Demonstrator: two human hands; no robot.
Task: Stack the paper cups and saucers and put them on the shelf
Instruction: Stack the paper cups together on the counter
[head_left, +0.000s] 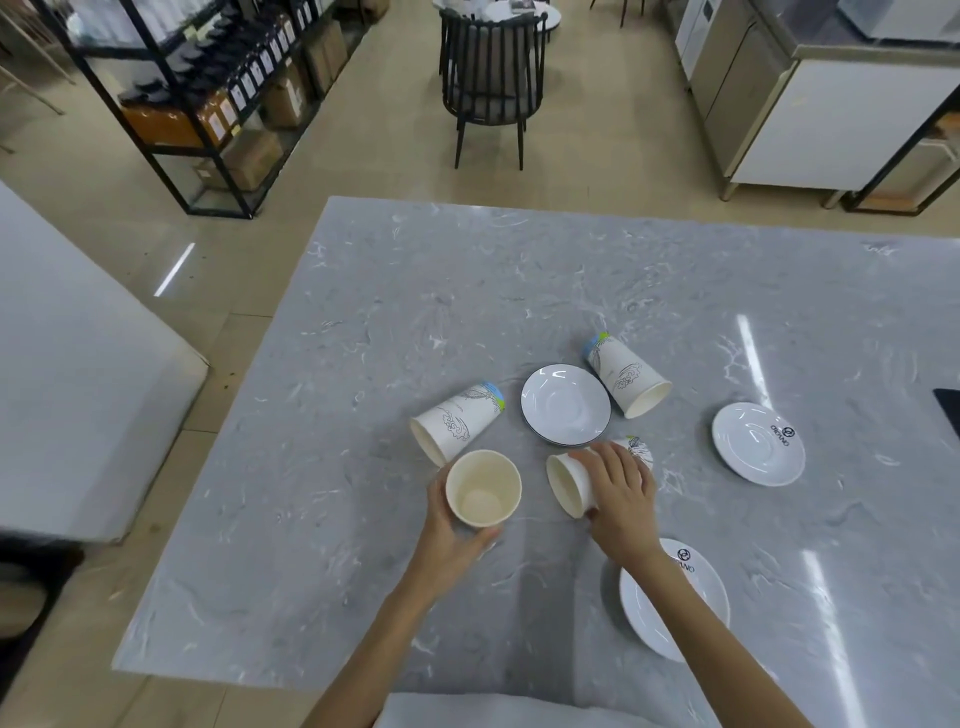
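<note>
My left hand holds an upright paper cup from below, its mouth facing up. My right hand is closed over a second paper cup lying on its side, mouth toward the left. Two more printed cups lie tipped over: one to the left and one to the right of a dark-rimmed saucer. A white logo saucer sits at the right. Another logo saucer lies near me, partly hidden under my right forearm.
All of it rests on a grey marble table. A black metal shelf with boxes and bags stands at the far left. A black chair is beyond the table, a steel counter at the far right.
</note>
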